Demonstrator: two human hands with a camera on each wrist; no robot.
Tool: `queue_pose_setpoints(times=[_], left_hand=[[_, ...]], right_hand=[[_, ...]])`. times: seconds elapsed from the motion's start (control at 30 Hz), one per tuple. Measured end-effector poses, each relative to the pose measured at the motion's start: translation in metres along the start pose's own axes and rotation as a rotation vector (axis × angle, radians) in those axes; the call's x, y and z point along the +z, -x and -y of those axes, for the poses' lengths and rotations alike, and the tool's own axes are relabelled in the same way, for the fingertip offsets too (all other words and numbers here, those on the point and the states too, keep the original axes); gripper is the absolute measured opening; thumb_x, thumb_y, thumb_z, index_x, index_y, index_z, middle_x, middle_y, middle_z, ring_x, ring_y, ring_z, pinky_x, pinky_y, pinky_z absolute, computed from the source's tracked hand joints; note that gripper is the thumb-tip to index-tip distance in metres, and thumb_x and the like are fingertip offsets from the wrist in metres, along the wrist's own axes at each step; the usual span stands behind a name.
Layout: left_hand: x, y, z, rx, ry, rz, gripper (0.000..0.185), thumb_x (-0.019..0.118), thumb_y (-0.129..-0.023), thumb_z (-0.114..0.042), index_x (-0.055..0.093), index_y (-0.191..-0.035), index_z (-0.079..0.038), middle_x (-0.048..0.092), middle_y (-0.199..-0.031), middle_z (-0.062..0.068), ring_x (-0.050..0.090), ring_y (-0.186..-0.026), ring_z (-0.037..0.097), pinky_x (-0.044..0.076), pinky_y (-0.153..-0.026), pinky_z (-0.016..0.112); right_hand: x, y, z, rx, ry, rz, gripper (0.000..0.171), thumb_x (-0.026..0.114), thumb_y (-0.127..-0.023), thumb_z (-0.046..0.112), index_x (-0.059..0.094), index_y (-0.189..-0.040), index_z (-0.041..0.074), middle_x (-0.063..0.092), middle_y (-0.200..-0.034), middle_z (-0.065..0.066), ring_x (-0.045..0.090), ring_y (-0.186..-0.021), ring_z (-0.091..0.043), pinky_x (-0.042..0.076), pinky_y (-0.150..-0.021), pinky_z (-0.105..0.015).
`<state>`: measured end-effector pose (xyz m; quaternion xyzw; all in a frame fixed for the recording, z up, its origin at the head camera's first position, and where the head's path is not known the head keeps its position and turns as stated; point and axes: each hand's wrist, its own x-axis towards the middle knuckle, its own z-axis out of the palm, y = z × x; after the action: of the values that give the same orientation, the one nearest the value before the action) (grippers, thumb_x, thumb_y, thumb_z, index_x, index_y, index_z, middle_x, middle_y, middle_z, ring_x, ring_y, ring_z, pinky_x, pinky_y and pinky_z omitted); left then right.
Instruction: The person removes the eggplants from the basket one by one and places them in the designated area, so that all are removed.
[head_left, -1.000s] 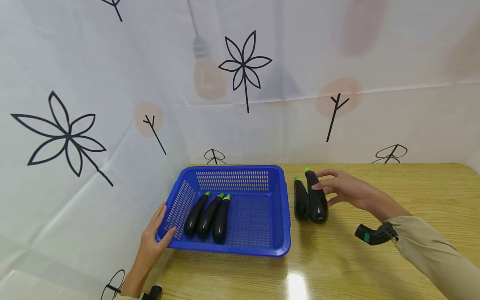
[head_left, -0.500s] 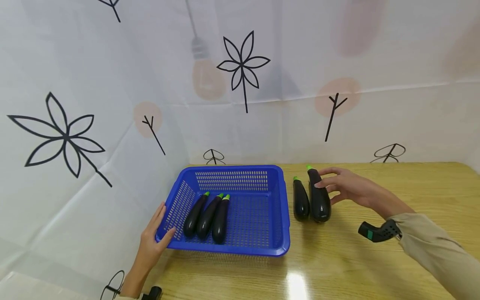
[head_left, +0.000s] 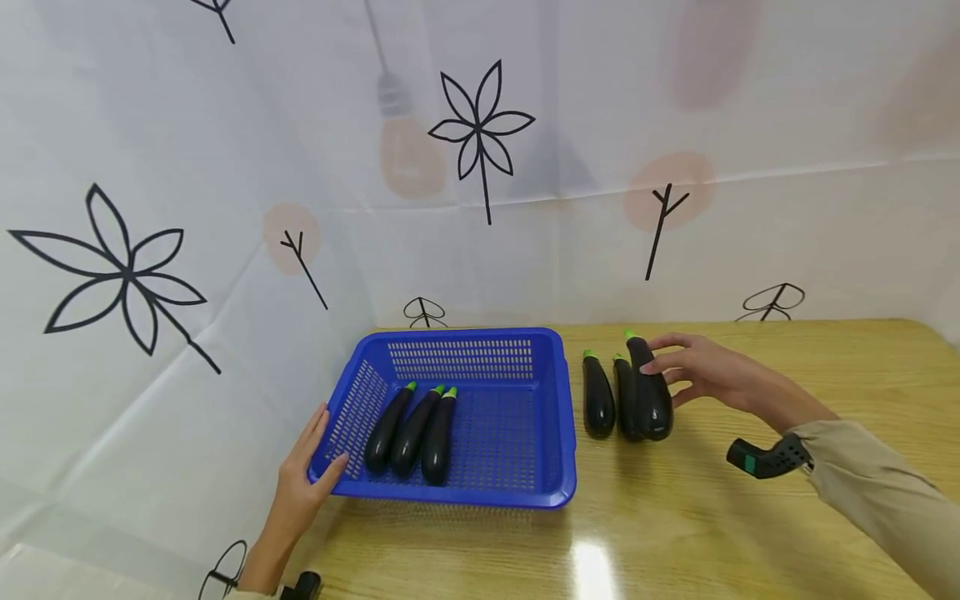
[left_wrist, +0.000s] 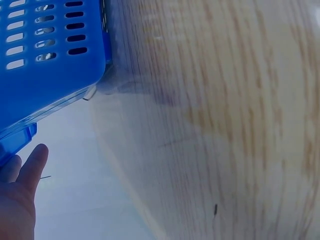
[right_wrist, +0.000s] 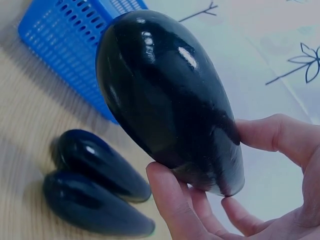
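My right hand point(head_left: 693, 371) grips a large dark eggplant point(head_left: 651, 392) just above the wooden table point(head_left: 750, 533), to the right of a blue perforated basket point(head_left: 465, 498). In the right wrist view my fingers point(right_wrist: 175, 200) and thumb curl round the eggplant point(right_wrist: 165, 95). Two more eggplants point(head_left: 597, 406) point(head_left: 624, 404) lie on the table beside it and show below it in that view point(right_wrist: 100, 160) point(right_wrist: 95, 210). Three eggplants point(head_left: 412, 432) lie side by side in the basket. My left hand point(head_left: 303, 479) rests with straight fingers against the basket's front left corner point(left_wrist: 45, 75).
A white patterned sheet point(head_left: 187, 167) hangs behind and to the left of the table. The table edge runs close to the basket's left side point(left_wrist: 115, 165). Bare wood stretches to the right and front of the basket point(head_left: 862, 358).
My right hand has raised its eggplant slightly and shifted it right, uncovering a second eggplant on the table under it. The left hand and basket have stayed in place.
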<state>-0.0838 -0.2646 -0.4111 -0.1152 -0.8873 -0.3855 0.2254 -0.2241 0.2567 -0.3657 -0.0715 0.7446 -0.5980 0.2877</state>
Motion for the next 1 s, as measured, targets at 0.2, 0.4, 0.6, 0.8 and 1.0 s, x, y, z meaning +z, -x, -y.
queue_pose_setpoints(times=[0.2,0.4,0.6,0.8,1.0], left_hand=[[0.0,0.001,0.0,-0.012,-0.008,0.011,0.064,0.064,-0.083,0.004,0.035,-0.14,0.01,0.03,-0.148,0.022,0.033,-0.128,0.048,0.024,-0.099,0.006],[-0.001,0.001,-0.001,-0.035,-0.01,0.017,0.064,0.063,-0.084,0.002,0.035,-0.141,0.009,0.03,-0.148,0.021,0.033,-0.129,0.046,0.025,-0.098,0.005],[-0.001,0.001,-0.002,-0.028,-0.006,0.014,0.063,0.063,-0.084,0.003,0.035,-0.141,0.01,0.03,-0.148,0.021,0.034,-0.129,0.046,0.026,-0.098,0.005],[-0.001,0.001,-0.001,-0.023,-0.007,0.013,0.063,0.063,-0.084,0.003,0.035,-0.14,0.01,0.031,-0.148,0.023,0.033,-0.129,0.047,0.025,-0.098,0.005],[-0.001,0.001,-0.002,-0.018,-0.012,0.011,0.063,0.064,-0.084,0.003,0.035,-0.14,0.011,0.031,-0.148,0.022,0.033,-0.129,0.047,0.025,-0.098,0.005]], right_hand=[[-0.005,0.001,-0.005,0.003,0.004,-0.001,0.073,0.059,-0.093,0.021,0.015,-0.145,-0.005,0.057,-0.11,-0.01,0.06,-0.091,-0.022,0.051,-0.08,-0.045],[-0.01,0.0,-0.008,0.005,0.007,-0.002,0.074,0.059,-0.093,0.021,0.014,-0.146,-0.005,0.058,-0.109,-0.01,0.061,-0.092,-0.023,0.052,-0.079,-0.045],[-0.015,-0.003,-0.013,0.004,0.019,0.001,0.072,0.059,-0.093,0.021,0.016,-0.144,-0.006,0.055,-0.114,-0.012,0.06,-0.095,-0.025,0.051,-0.08,-0.045],[-0.02,-0.005,-0.019,0.006,0.039,0.002,0.071,0.058,-0.093,0.021,0.018,-0.144,-0.008,0.056,-0.113,-0.013,0.059,-0.097,-0.028,0.051,-0.081,-0.046],[-0.025,-0.009,-0.024,0.017,0.064,-0.005,0.072,0.058,-0.093,0.023,0.018,-0.144,-0.008,0.055,-0.115,-0.014,0.057,-0.099,-0.029,0.051,-0.081,-0.044]])
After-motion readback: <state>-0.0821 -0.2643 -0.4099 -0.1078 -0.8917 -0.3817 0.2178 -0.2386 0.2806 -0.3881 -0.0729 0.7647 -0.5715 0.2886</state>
